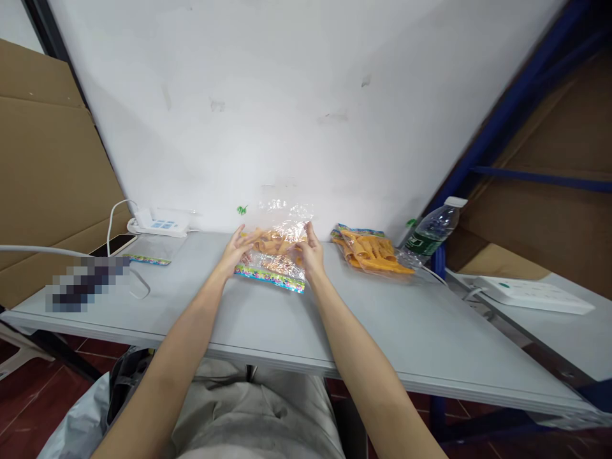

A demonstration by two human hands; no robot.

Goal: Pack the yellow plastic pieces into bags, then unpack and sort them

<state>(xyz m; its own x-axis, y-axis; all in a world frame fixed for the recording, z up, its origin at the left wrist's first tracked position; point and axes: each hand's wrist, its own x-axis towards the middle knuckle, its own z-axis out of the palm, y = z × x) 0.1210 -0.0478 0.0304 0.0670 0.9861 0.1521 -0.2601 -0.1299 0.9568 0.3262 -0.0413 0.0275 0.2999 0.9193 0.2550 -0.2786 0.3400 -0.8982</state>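
A clear plastic bag (270,278) with a colourful printed strip along its near edge is between my two hands above the grey table. Orange pieces (270,244) show through its shiny film; their exact kind is hard to make out. My left hand (233,254) holds the bag's left side, fingers curved against the film. On the opposite side, my right hand (312,254) grips the right edge with its thumb and fingers. To the right lie similar filled bags (370,250) of orange tube-like pieces, apart from my hands.
A flat clear bag (155,247) lies at the left, near a white power strip (162,224) and a phone (122,244). At the right back, a plastic bottle (435,229) leans by a blue post. Another white power strip (535,295) rests farther right. Cardboard (43,166) stands at the left.
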